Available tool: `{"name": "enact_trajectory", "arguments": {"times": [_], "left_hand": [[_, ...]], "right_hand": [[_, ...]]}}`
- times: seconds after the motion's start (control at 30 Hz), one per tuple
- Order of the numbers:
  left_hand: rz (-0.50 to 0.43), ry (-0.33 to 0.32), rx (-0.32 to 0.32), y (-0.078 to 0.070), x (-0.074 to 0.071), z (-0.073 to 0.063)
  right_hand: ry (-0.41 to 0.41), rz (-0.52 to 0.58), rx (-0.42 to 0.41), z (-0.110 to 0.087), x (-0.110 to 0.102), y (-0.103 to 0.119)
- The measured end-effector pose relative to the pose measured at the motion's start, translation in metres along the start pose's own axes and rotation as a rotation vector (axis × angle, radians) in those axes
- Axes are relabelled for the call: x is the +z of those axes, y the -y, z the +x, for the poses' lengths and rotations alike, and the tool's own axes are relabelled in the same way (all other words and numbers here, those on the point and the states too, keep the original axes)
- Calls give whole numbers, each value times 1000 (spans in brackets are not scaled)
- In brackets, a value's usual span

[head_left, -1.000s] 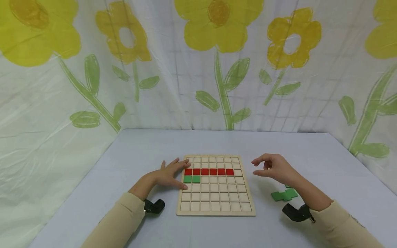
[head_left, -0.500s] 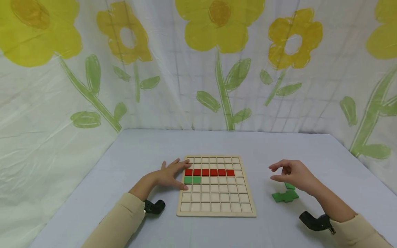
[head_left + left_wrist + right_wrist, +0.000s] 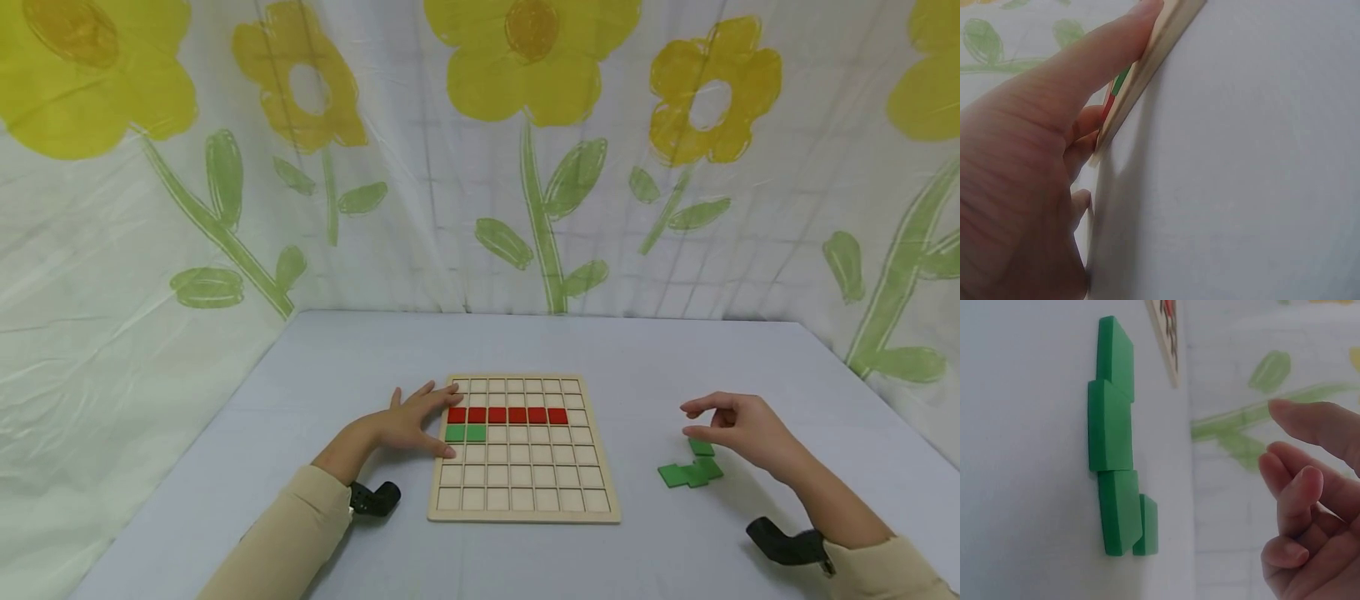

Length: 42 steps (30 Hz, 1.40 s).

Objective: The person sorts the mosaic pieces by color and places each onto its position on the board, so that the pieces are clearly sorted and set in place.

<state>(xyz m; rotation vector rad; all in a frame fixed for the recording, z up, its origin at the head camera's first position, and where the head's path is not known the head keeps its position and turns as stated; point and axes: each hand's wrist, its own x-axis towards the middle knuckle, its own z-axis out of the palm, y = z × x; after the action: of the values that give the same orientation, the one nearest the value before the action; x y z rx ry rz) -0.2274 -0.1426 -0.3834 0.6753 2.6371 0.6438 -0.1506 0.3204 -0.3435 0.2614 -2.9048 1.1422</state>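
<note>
A wooden grid board lies flat at the middle of the table. Across one of its rows runs a line of red square tiles, and two green tiles sit at the left of the row below. My left hand rests on the board's left edge, thumb and fingers spread. At the right my right hand hovers above a small cluster of loose green tiles, thumb and index finger apart. Nothing is between those fingers in the right wrist view; the other fingers curl loosely.
The white table extends around the board and the loose tiles. A curtain printed with yellow flowers hangs behind it. Each wrist wears a black camera, the right one low over the table.
My right hand has moved right and slightly down, from beside the board to above the loose green tiles. The left hand stays on the board's edge.
</note>
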Motion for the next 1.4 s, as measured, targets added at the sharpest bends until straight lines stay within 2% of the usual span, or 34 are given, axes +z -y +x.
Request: {"name": "enact_trajectory", "arguments": {"times": [0.8, 1.0, 1.4], "left_hand": [[14, -11, -4, 1, 1, 4], [12, -5, -7, 0, 0, 3], [10, -6, -7, 2, 1, 3]], "right_hand": [[101, 14, 42, 0, -5, -47], [127, 68, 21, 1, -4, -59], [117, 103, -59, -1, -1, -73]]}}
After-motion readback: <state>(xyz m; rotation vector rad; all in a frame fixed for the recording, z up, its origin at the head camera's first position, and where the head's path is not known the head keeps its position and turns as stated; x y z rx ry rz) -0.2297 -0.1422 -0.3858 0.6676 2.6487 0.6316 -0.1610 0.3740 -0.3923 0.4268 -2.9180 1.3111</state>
